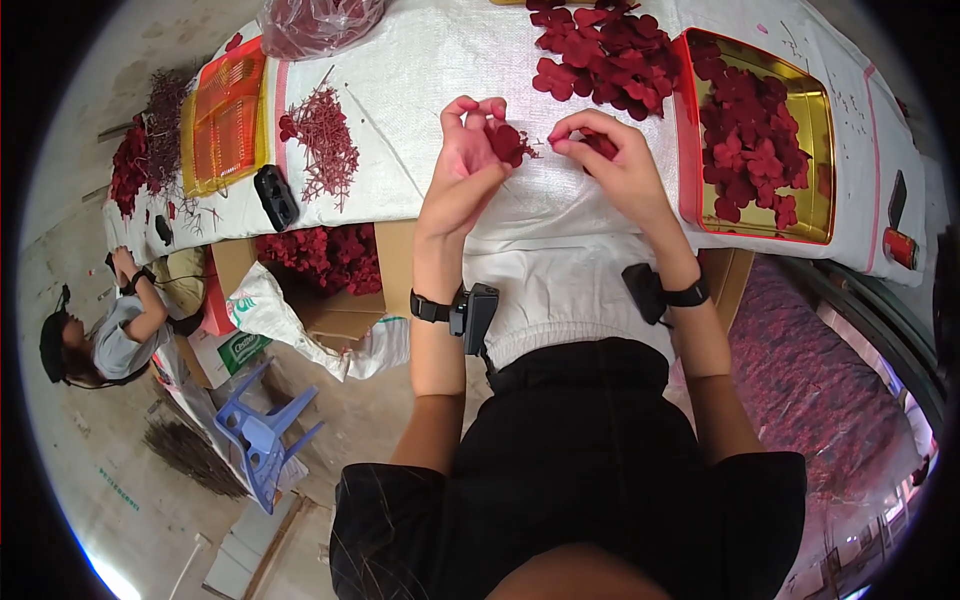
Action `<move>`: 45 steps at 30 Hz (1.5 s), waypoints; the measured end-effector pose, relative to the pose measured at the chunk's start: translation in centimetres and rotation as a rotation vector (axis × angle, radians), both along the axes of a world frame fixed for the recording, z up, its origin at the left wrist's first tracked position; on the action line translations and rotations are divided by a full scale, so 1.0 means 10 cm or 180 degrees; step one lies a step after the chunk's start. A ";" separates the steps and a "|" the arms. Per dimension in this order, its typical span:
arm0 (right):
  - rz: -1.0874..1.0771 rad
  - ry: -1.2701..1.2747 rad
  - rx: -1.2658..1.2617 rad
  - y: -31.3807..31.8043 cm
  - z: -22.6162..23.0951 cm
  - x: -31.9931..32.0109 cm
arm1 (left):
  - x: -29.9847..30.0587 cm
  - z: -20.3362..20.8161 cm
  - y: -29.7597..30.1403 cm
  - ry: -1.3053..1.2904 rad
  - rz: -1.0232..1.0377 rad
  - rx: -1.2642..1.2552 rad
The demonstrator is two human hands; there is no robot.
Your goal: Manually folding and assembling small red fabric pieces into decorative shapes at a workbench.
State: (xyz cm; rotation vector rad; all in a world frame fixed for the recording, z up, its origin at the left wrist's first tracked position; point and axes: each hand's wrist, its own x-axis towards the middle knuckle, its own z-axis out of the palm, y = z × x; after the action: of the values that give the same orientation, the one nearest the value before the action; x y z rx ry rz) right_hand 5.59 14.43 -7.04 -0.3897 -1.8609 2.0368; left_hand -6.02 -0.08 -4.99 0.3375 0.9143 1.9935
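Note:
Above the white cloth, my left hand (462, 172) is closed around a dark red artificial flower (507, 146), with thin stem tips sticking out toward the right. My right hand (630, 168) is a short gap away, thumb and fingers pinched together. Dark red petals (600, 144) show within its curled fingers; how many is hidden. Beyond my right hand, a loose pile of red petals (605, 55) lies on the cloth. A red-rimmed, gold-lined tin (816, 190) at the right holds more red petals (750, 140).
Left on the table lie bare red stems (325, 150), a black device (274, 197), yellow-and-orange plastic trays (225, 120) and a clear bag (320, 22). Below are a carton of red flowers (320, 258) and a blue stool (262, 430). Another person (125, 320) sits far left; a can (900, 248) stands far right.

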 end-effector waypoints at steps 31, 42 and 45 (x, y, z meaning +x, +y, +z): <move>-0.0402 0.0125 0.0199 0.11 0.61 0.21 | 0.25 0.38 0.24 0.0816 0.0097 -0.0698; -0.1005 0.0207 0.1732 0.06 0.76 0.27 | 0.37 0.46 0.33 0.0810 0.0360 -0.0846; -0.1113 0.0117 0.1933 0.05 0.78 0.27 | 0.39 0.42 0.31 0.0878 0.0438 -0.0895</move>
State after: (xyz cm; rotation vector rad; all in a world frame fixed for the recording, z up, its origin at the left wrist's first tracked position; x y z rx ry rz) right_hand 8.34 14.88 0.80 -0.4586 -2.0923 1.1763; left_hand -2.14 3.03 -0.80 0.4045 1.4085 1.9365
